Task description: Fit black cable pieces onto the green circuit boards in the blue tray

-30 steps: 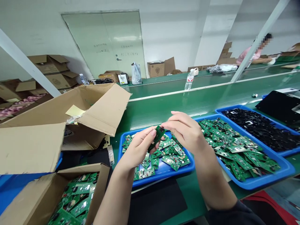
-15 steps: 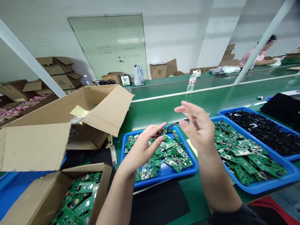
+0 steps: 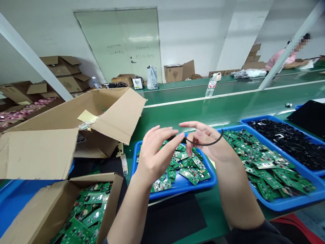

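Note:
My left hand (image 3: 158, 154) is above the middle blue tray (image 3: 177, 194), its thumb and fingers closed round a small dark piece that they mostly hide. A thin black strip (image 3: 207, 144) curves from the left thumb tip across to the right, in front of my right hand (image 3: 205, 139). The right hand's index finger stretches toward the left fingertips, the other fingers are curled, and whether they touch the strip is unclear. Green circuit boards (image 3: 191, 173) lie in the tray below both hands.
A large blue tray of circuit boards (image 3: 266, 169) and a tray of black parts (image 3: 291, 142) stand at the right. Open cartons (image 3: 40, 152) are at the left, one holding boards (image 3: 86, 217). A bottle (image 3: 210, 86) stands behind; a person (image 3: 278, 57) sits far right.
My right hand has moved down and left, closer to the left hand, and its fingers have curled more. The black strip now shows as a long curve. The view has shifted slightly.

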